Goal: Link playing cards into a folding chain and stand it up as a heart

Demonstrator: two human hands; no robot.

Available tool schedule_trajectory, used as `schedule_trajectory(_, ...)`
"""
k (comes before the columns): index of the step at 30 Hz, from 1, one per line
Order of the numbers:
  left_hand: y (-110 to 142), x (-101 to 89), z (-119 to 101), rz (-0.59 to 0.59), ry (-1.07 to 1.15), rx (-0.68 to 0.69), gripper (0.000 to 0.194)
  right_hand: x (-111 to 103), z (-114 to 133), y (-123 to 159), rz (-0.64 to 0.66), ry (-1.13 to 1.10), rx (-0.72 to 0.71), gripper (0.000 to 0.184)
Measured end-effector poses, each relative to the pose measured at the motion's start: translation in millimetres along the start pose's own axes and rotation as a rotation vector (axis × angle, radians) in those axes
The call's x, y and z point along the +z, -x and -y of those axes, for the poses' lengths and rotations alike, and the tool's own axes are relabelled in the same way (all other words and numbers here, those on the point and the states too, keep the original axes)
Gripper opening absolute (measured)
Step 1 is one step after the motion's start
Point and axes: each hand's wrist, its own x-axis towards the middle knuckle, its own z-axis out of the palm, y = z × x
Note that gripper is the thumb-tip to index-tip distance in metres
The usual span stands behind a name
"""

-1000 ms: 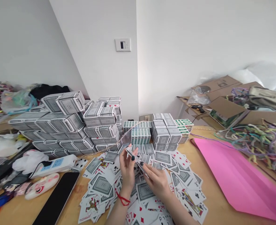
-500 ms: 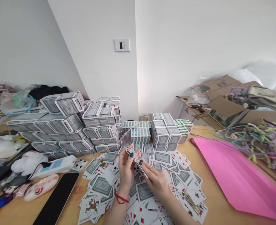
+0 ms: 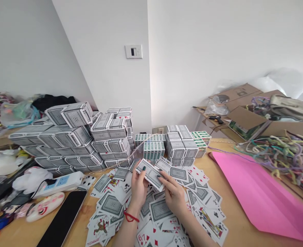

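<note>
White plush-like material (image 3: 31,180) lies at the left, beside a power strip (image 3: 63,183); nearer the person, a black phone-like slab (image 3: 63,218) lies slantwise on the wooden tabletop (image 3: 89,193). Behind these rises a tiered pile of grey-patterned card blocks (image 3: 75,137), with a second stack (image 3: 112,130) just to its right. Loose playing cards (image 3: 112,204), some face up and some face down, spread across the middle.

Over that spread, the left hand (image 3: 138,187), a red cord bracelet (image 3: 131,216) at its wrist, is clamped on one end of a strip of cards (image 3: 149,175), thumb flat on the patterned back and fingers beneath. The strip is held tilted above the loose cards, sloping down to the right hand (image 3: 175,193). That hand's fingers are together and closed over the strip's other end; its thumb is hidden, so how firm the pinch is cannot be told.

The step in hand looks to be handling this strip between both hands, and the next move seems to call for even pressure from both thumbs, keeping the edges aligned. Farther right lie a bright pink sheet (image 3: 259,192) and tangled fuzzy strands (image 3: 282,154).
</note>
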Motion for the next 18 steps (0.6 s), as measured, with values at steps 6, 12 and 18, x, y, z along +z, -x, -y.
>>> schedule_trajectory(6, -7, -6.2, 2, -0.114, -0.002, 0.048, 0.044, 2, 6, -9, -0.184, -0.579, 0.592, 0.026)
schedule_trajectory(12, -3, -4.8, 5, -0.06, 0.033, 0.021, 0.048, 12, 2, -11, -0.047, -0.934, 0.888, 0.022)
schedule_trajectory(18, 5, -0.7, 10, 0.091, -0.04, -0.173, 0.043, 6, 4, -12, -0.03, -0.923, 0.89, 0.025)
